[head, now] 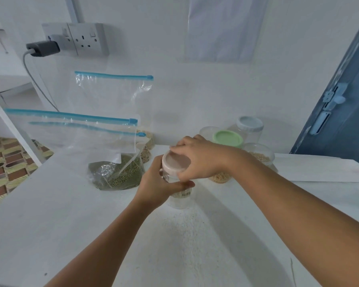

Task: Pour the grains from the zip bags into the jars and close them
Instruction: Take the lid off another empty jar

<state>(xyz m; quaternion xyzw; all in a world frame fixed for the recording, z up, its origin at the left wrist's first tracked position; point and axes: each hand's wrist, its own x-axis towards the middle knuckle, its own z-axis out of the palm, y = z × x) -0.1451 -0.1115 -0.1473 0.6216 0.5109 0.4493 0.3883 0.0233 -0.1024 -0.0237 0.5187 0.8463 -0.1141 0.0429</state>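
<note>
A clear jar with a barcode label stands on the white table in the middle. My left hand grips its body. On top sits a pink lid, and my right hand grips it by the rim. To the left stands a zip bag of green grains with a blue zipper. Behind it, another zip bag leans on the wall, and a bag of pale grains is partly hidden.
Behind my right hand stand a jar with a green lid, a jar with a white lid, and an open jar of pale grains. Spilled grains dot the table in front. A socket and charger are on the wall.
</note>
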